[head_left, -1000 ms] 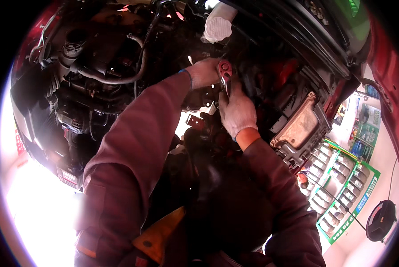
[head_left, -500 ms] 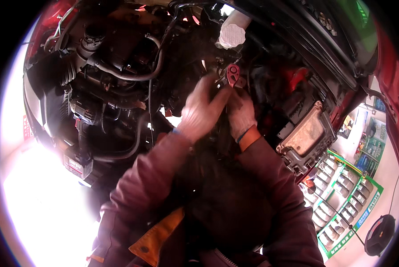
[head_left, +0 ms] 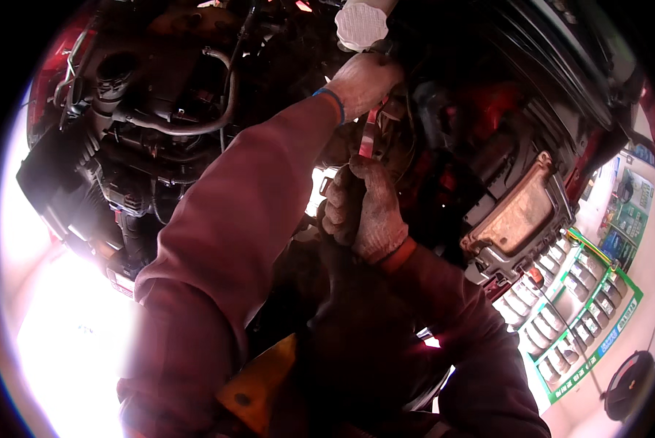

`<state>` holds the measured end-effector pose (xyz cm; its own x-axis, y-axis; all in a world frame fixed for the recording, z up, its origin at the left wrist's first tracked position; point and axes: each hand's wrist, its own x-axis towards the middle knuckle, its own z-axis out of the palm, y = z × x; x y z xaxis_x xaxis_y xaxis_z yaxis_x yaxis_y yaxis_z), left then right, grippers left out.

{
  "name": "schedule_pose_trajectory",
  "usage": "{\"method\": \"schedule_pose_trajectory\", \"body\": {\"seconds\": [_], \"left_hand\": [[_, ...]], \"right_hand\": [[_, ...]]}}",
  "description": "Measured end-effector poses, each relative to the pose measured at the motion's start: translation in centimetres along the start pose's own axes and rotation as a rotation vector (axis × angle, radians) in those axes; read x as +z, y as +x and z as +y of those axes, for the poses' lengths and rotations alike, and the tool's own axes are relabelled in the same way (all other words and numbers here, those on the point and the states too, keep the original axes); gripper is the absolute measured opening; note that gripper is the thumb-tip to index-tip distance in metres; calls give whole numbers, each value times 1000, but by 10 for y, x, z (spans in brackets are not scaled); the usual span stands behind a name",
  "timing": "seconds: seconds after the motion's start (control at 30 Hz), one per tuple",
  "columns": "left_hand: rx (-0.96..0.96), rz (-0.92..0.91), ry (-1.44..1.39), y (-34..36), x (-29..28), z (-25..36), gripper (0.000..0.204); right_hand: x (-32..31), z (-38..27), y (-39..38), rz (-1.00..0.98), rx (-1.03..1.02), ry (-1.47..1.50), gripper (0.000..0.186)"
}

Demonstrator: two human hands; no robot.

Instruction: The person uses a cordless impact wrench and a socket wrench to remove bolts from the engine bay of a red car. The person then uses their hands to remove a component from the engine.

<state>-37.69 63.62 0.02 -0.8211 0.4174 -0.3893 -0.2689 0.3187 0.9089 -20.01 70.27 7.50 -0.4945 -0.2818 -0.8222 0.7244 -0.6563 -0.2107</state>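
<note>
In a dark engine bay, my right hand (head_left: 375,212), in a pale stained glove, is closed round the lower handle of a ratchet wrench (head_left: 369,136). The wrench's red shank points away from me, up to my left hand (head_left: 368,82). That hand, also gloved and with a blue band at the wrist, reaches far in and curls over the head end of the wrench. Its fingertips and the wrench's head are hidden, so what the head sits on does not show. A round white ribbed cap (head_left: 362,27) is just beyond my left hand.
Engine parts and a curved hose (head_left: 174,130) fill the left side. To the right lies a rusty-faced rectangular part (head_left: 514,208) in a dark frame. Farther right stands a green-edged display board (head_left: 572,321). A black round object (head_left: 629,385) is at the lower right.
My left hand has moved away from me, onto the wrench's head. The right hand has come nearer to me along the handle. The view has shifted slightly.
</note>
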Motion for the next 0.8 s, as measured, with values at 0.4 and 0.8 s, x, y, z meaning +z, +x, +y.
{"method": "schedule_pose_trajectory", "body": {"seconds": [0.4,0.8], "left_hand": [[-109,92,-107,-6,-2,1,35],[0,270,-648,-99,-28,37,33]], "right_hand": [[0,-9,-6,25,-22,-118,29],[29,-53,-96,-266,-601,-1369,25]]}}
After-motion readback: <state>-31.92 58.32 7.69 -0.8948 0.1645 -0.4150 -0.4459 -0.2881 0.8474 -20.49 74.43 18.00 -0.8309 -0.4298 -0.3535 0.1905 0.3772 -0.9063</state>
